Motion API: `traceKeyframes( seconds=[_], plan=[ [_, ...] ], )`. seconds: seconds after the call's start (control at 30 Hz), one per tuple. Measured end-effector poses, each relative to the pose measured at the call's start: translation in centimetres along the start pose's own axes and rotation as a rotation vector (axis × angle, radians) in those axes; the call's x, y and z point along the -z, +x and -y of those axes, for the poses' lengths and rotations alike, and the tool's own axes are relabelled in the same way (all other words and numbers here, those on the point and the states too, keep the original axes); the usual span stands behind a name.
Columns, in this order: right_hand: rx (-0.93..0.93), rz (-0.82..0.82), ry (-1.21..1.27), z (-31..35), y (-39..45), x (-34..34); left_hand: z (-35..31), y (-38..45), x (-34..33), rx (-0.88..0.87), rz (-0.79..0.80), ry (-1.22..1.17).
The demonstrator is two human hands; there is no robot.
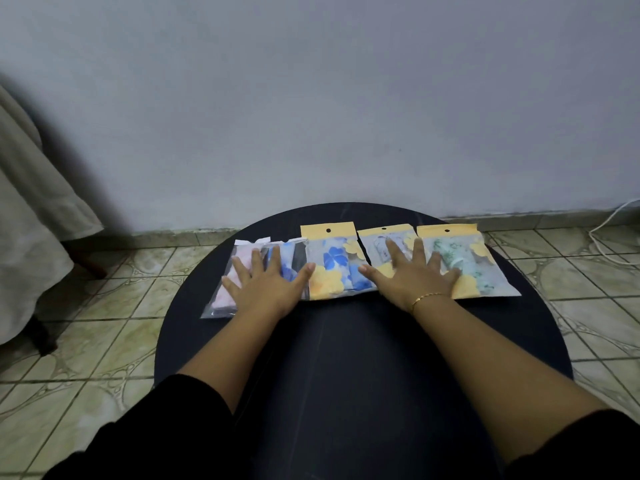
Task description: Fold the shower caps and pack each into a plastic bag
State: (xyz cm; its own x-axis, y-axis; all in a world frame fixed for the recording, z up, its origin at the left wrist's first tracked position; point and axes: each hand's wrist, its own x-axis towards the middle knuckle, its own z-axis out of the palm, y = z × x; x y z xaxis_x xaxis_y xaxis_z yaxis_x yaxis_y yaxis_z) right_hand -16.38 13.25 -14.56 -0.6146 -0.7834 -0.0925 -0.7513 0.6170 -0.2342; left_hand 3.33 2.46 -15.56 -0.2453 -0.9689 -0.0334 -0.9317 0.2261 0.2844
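Head view: five packed shower-cap bags (337,268) lie in a row across the round black table (363,341). Left hand (268,284) and right hand (410,277) press flat on them, fingers spread. Press evenly to expel air; keep the row aligned.

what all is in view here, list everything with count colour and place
packed bags: five in a row across the far half of the table; pink one far left, blue one next, blue-flower one with yellow header in the middle, pale one, green-print one far right
table: one, round, black
floor: beige patterned tiles
wall: grey
cloth: pale, hanging at left
cable: white, far right
bracelet: gold, right wrist
hands: left flat on left bags, right flat on right bags
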Motion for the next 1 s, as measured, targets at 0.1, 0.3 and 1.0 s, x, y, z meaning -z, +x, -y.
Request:
traceKeyframes(
  seconds=[0.1,0.3,1.0],
  plan=[
    [0.021,-0.114,0.012,-0.9,-0.6,0.4,1.0,-0.3,0.2,0.005,-0.155,0.010],
    [-0.120,-0.068,0.052,-3.2,0.0,0.7,2.6,-0.6,0.4,0.004,-0.238,-0.012],
    [-0.049,-0.054,-0.020,-3.7,0.2,0.6,2.5,0.1,0.0,-0.038,-0.180,-0.015]
  ],
)
